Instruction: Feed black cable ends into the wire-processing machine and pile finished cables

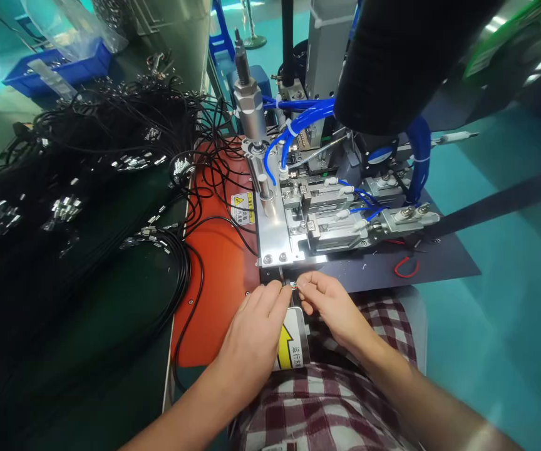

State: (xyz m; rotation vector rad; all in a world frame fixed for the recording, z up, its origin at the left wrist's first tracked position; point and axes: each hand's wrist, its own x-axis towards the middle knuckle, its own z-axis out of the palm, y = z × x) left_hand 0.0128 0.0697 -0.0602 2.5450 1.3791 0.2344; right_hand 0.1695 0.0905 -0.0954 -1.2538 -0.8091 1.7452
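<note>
Both hands meet at the front edge of a metal machine (275, 235), just above a plate with a yellow arrow (289, 341). My left hand (258, 322) lies palm down with its fingers together, their tips closed near a small silver cable connector (293, 285). From the other side, my right hand (329, 304) pinches this connector between thumb and forefinger. Red shows beside the connector's metal end. The left fingertips hide what lies under them, so their grip is not clear.
Black cables with silver ends (158, 238) lie heaped on the dark table at left. A red-orange cover (218, 275) borders the machine. Blue air tubes (308, 116) run to pneumatic cylinders (336, 232). A blue bin (80, 69) stands far left; a red wire loop (406, 267) lies right.
</note>
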